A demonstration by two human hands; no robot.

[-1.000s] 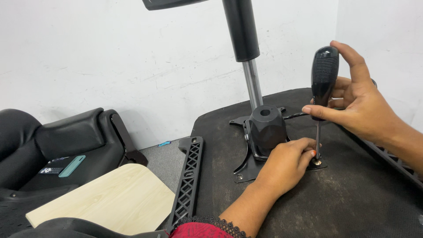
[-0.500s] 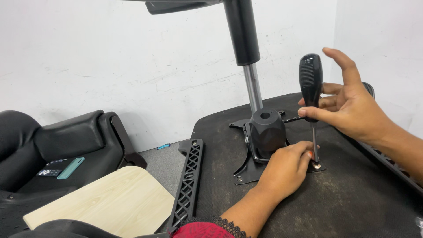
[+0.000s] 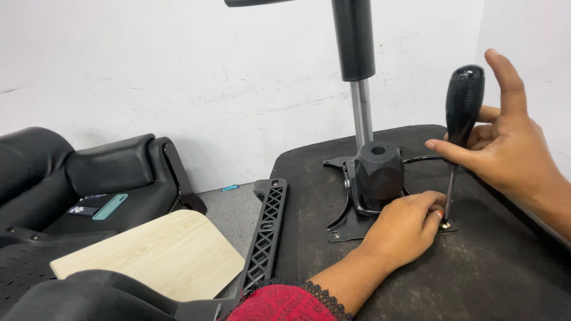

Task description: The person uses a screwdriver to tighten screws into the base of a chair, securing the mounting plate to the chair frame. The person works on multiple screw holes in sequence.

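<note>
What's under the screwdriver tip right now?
The screwdriver stands upright on a screw head at a corner of the black metal plate, which lies on the dark seat underside. The left hand steadies the tip, covering part of the plate.

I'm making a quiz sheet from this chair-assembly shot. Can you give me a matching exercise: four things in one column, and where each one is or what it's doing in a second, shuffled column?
Things
1. right hand
2. left hand
3. wooden board
4. lattice plastic strip

Places or states
A. lies on the floor, left of the chair seat
B. fingers around the black handle of the upright screwdriver
C. leans along the left edge of the seat underside
D. rests on the metal plate, fingertips at the screwdriver's tip

Pairs: 1-B, 2-D, 3-A, 4-C
</note>
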